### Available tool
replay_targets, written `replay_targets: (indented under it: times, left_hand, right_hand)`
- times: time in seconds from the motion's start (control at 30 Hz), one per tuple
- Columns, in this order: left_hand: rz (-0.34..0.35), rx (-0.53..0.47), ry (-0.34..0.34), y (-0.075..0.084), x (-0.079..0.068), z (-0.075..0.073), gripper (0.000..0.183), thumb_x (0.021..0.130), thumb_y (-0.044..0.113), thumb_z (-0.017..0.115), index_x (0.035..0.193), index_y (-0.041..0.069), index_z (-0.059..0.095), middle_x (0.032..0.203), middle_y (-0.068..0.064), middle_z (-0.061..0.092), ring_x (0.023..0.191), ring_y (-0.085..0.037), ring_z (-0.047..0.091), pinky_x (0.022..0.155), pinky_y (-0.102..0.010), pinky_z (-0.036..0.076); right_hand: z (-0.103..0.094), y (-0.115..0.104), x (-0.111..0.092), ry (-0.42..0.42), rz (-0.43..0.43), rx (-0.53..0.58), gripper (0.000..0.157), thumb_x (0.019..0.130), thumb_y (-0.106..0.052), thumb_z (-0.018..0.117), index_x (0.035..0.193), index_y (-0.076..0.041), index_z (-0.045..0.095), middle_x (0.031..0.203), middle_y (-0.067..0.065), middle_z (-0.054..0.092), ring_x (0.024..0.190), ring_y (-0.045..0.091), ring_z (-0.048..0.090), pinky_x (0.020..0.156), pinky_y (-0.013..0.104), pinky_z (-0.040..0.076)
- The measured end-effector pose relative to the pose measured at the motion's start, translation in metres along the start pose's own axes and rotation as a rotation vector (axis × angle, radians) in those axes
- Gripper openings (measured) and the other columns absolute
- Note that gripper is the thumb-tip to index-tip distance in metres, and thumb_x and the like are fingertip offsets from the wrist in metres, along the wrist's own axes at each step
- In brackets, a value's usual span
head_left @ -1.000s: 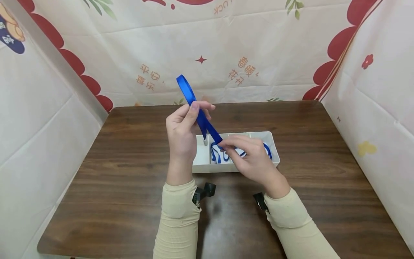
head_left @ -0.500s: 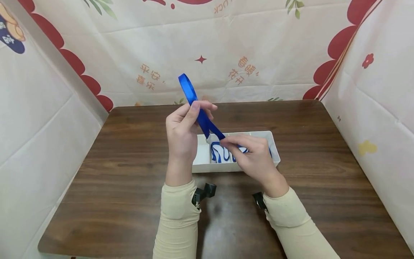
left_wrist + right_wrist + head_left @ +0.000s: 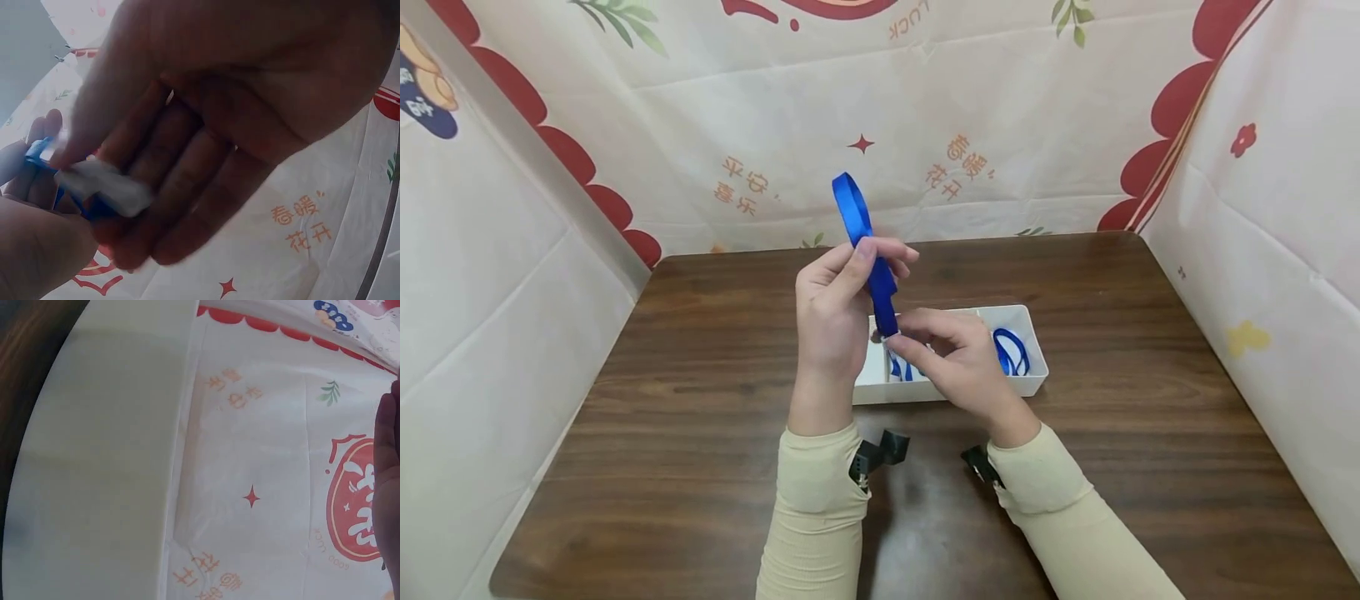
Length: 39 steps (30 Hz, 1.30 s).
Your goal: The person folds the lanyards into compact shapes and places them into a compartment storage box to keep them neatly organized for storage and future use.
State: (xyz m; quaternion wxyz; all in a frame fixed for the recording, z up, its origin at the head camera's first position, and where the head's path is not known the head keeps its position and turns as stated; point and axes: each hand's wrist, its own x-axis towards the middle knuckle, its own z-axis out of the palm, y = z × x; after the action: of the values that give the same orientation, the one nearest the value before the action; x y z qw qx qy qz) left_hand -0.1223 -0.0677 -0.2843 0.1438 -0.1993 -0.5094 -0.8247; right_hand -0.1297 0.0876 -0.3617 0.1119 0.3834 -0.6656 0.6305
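A folded blue ribbon [image 3: 852, 210] stands up in a loop above my left hand [image 3: 835, 312], which pinches it between thumb and fingers. Its two lengths run down together to the fingertips of my right hand [image 3: 958, 354], where the lower end is pinched. In the left wrist view, a blurred white strip [image 3: 115, 190] shows against the blue at my left fingers. The right wrist view has only the edge of a hand [image 3: 387, 487] at its right side. Behind my hands is a long white divided box [image 3: 880, 393], partly hidden, with blue strips [image 3: 1011, 354] in it.
The box stands on a dark brown wooden table [image 3: 700, 417]. A printed white cloth [image 3: 820, 108] hangs behind the table, with more pale cloth at both sides. Black wrist cameras [image 3: 880, 454] sit at both cuffs.
My right hand has moved left and slightly down, bringing the ribbon's two lengths together. My left hand has shifted slightly right. More of the coiled blue strip at the box's right end shows.
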Motion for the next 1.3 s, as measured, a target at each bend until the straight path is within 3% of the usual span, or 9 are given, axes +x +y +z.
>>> replay_targets:
  times: [0.13, 0.33, 0.47, 0.57, 0.63, 0.8, 0.9, 1.07, 1.3]
  left_hand:
    - [0.012, 0.043, 0.021, 0.000, 0.003, -0.003, 0.036, 0.109, 0.009, 0.052, 0.096, 0.019, 0.084, 0.092, 0.004, 0.082, 0.090, -0.020, 0.070, 0.087, -0.037, 0.051]
    - [0.019, 0.221, 0.019, 0.003, 0.017, -0.013, 0.031, 0.111, 0.017, 0.055, 0.110, -0.006, 0.077, 0.096, 0.006, 0.081, 0.098, -0.025, 0.071, 0.097, -0.039, 0.055]
    - [0.035, 0.334, 0.042, 0.007, 0.031, -0.020, 0.035, 0.112, 0.024, 0.054, 0.116, -0.004, 0.076, 0.104, -0.001, 0.080, 0.104, -0.033, 0.069, 0.101, -0.043, 0.055]
    - [0.055, 0.364, 0.058, 0.010, 0.039, -0.024, 0.034, 0.113, 0.025, 0.054, 0.119, 0.000, 0.076, 0.107, -0.004, 0.080, 0.105, -0.033, 0.069, 0.100, -0.044, 0.055]
    - [0.086, 0.365, 0.060, 0.011, 0.044, -0.025, 0.032, 0.113, 0.022, 0.053, 0.121, -0.001, 0.074, 0.104, -0.002, 0.080, 0.103, -0.030, 0.069, 0.097, -0.042, 0.055]
    - [0.128, 0.360, 0.081, 0.016, 0.049, -0.025, 0.027, 0.112, 0.013, 0.053, 0.123, -0.004, 0.071, 0.096, 0.005, 0.080, 0.099, -0.027, 0.071, 0.092, -0.036, 0.054]
    - [0.085, 0.421, 0.055, 0.021, 0.050, -0.026, 0.027, 0.111, 0.015, 0.056, 0.125, 0.000, 0.072, 0.103, -0.003, 0.080, 0.105, -0.028, 0.070, 0.095, -0.036, 0.055]
    - [-0.043, 0.556, -0.077, 0.034, 0.051, -0.032, 0.031, 0.109, 0.020, 0.061, 0.139, 0.011, 0.066, 0.127, -0.012, 0.071, 0.117, -0.023, 0.067, 0.103, -0.043, 0.055]
    - [-0.198, 0.696, -0.166, 0.046, 0.053, -0.042, 0.046, 0.106, 0.019, 0.066, 0.149, 0.030, 0.055, 0.120, -0.010, 0.072, 0.113, -0.021, 0.069, 0.104, -0.048, 0.053]
  right_hand:
    - [-0.001, -0.003, -0.003, 0.011, 0.049, 0.046, 0.014, 0.100, -0.003, 0.072, 0.111, 0.005, 0.077, 0.101, 0.021, 0.080, 0.094, 0.014, 0.079, 0.076, 0.027, 0.064]
    - [-0.004, -0.002, -0.006, 0.054, 0.073, -0.012, 0.015, 0.098, 0.004, 0.071, 0.112, 0.005, 0.077, 0.096, 0.021, 0.081, 0.087, 0.012, 0.080, 0.073, 0.027, 0.064]
    - [-0.006, -0.003, -0.010, 0.061, 0.100, -0.087, 0.021, 0.096, 0.005, 0.074, 0.116, 0.003, 0.074, 0.095, 0.017, 0.082, 0.083, 0.008, 0.079, 0.055, 0.020, 0.052]
    - [-0.007, -0.006, -0.013, 0.073, 0.115, -0.110, 0.029, 0.093, 0.007, 0.076, 0.120, 0.001, 0.067, 0.094, 0.016, 0.082, 0.079, 0.005, 0.078, 0.046, 0.025, 0.037]
    - [-0.007, -0.007, -0.014, 0.075, 0.106, -0.127, 0.033, 0.091, 0.009, 0.077, 0.120, 0.000, 0.065, 0.093, 0.016, 0.082, 0.078, 0.004, 0.077, 0.045, 0.027, 0.035]
    - [-0.004, -0.009, -0.017, 0.006, 0.049, -0.171, 0.026, 0.089, 0.010, 0.079, 0.111, -0.002, 0.073, 0.094, 0.012, 0.082, 0.080, 0.009, 0.077, 0.064, 0.021, 0.059]
    - [-0.003, -0.009, -0.018, -0.036, 0.025, -0.186, 0.019, 0.090, 0.010, 0.078, 0.104, -0.002, 0.075, 0.096, 0.011, 0.081, 0.081, 0.015, 0.076, 0.079, 0.022, 0.064]
    - [-0.007, -0.012, -0.017, -0.046, -0.018, -0.259, 0.018, 0.091, 0.010, 0.077, 0.105, -0.001, 0.077, 0.097, 0.011, 0.082, 0.084, 0.017, 0.079, 0.083, 0.018, 0.062]
    - [-0.015, -0.015, -0.016, -0.017, -0.108, -0.361, 0.022, 0.085, 0.011, 0.081, 0.104, -0.001, 0.081, 0.096, 0.013, 0.083, 0.084, 0.021, 0.081, 0.082, 0.013, 0.059]
